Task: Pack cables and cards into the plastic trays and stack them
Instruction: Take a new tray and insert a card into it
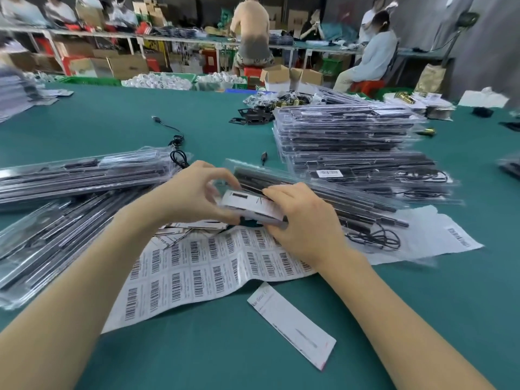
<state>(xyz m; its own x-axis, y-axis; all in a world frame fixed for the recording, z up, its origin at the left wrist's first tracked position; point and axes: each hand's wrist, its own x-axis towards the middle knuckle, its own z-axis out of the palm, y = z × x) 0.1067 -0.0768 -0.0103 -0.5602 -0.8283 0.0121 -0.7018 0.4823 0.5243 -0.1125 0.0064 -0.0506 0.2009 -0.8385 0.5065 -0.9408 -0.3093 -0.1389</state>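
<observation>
Being seated: white printed card (250, 205), pinched by left hand (197, 190) and right hand (298, 220), fingers curled, at near end of clear plastic tray (323, 192), judged for insertion.

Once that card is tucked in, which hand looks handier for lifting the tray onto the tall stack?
Probably the right hand. It already lies on the tray beside the card, and the tall stack stands on its side of the table. The left hand would have to cross over.
</observation>
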